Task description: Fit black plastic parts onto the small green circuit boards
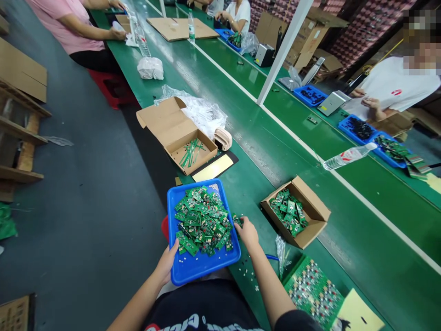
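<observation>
A blue tray [193, 272] heaped with small green circuit boards [203, 220] is in front of my body, at the table's edge. My left hand [167, 264] grips its left rim, with the thumb over the edge. Beside the right rim, my right hand [247, 233] has its fingers bent around a small circuit board [236, 220]; the fingers partly cover that board. To the right, an open cardboard box [315, 225] holds more of these boards. Panels of unseparated circuit boards [315, 292] lie at the lower right.
Another open carton [193, 158] contains thin green strips. Near it are clear plastic wrapping [205, 112] and a beige case [223, 139]. A water bottle [349, 156] lies on the green belt. A white post [284, 53] rises beyond. Co-workers sit along both sides.
</observation>
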`<act>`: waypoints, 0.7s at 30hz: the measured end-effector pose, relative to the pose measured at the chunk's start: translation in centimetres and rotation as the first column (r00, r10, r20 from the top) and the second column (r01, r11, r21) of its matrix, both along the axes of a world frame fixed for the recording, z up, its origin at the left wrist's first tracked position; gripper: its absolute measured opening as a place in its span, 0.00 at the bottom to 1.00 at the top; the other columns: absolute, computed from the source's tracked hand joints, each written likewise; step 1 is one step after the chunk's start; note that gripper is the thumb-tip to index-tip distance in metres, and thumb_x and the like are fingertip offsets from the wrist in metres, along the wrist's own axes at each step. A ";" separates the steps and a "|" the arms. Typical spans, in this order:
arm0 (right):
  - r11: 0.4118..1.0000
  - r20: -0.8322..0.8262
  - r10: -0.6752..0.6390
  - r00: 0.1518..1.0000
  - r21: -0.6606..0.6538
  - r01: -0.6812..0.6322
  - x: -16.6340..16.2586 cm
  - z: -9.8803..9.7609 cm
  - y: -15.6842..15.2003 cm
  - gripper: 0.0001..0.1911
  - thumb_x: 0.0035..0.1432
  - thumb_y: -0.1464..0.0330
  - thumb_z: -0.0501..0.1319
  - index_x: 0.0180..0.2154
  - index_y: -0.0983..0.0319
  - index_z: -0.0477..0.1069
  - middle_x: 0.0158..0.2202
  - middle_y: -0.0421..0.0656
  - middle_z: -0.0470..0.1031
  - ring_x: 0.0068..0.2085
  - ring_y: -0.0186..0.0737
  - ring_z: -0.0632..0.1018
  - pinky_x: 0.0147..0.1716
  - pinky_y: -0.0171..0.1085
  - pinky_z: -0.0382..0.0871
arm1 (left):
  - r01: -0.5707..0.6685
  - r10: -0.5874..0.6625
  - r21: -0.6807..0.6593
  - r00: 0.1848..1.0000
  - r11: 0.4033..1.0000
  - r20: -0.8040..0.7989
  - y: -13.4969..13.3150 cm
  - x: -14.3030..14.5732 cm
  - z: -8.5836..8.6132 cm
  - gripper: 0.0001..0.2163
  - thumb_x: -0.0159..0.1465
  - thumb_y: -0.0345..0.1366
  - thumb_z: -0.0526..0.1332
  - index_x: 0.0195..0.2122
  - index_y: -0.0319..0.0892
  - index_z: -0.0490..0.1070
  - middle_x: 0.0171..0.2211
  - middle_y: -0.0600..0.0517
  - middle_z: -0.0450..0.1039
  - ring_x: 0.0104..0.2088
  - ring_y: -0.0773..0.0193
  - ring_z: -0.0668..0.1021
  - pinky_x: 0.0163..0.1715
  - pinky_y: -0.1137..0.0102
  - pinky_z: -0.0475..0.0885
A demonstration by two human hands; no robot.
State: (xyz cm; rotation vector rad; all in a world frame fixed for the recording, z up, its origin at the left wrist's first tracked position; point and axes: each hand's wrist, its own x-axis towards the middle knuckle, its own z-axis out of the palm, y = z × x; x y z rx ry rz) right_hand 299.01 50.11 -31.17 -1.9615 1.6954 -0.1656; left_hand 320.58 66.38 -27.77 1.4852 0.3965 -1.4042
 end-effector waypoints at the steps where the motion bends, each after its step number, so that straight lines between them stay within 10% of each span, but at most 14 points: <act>1: 1.000 0.010 -0.007 1.000 0.019 0.007 0.1 -0.6 0.3 0.12 0.61 0.64 0.56 0.43 0.65 0.67 0.39 0.43 0.71 0.36 0.35 0.75 0.35 0.39 0.72 | -0.001 0.001 0.000 1.000 1.000 0.001 0.0 0.0 0.0 0.21 0.62 0.39 0.57 0.55 0.41 0.59 0.34 0.42 0.79 0.32 0.54 0.81 0.37 0.56 0.76; 11: 0.998 0.262 -0.047 0.964 -0.027 0.056 -0.5 0.5 -1.6 0.13 0.61 0.64 0.56 0.45 0.65 0.66 0.41 0.44 0.71 0.38 0.37 0.75 0.36 0.40 0.72 | 0.001 -0.002 0.008 0.999 1.000 0.042 -0.3 -0.2 0.0 0.19 0.62 0.35 0.57 0.54 0.40 0.61 0.32 0.44 0.79 0.30 0.54 0.81 0.36 0.55 0.76; 21: 0.952 0.422 0.288 0.860 -0.227 -0.207 9.9 4.6 -1.6 0.17 0.56 0.64 0.60 0.47 0.60 0.68 0.40 0.45 0.74 0.40 0.39 0.75 0.41 0.40 0.71 | 0.039 -0.046 0.060 0.992 0.997 0.118 -0.5 0.3 -0.3 0.21 0.61 0.35 0.58 0.55 0.39 0.61 0.30 0.43 0.79 0.30 0.54 0.81 0.38 0.57 0.76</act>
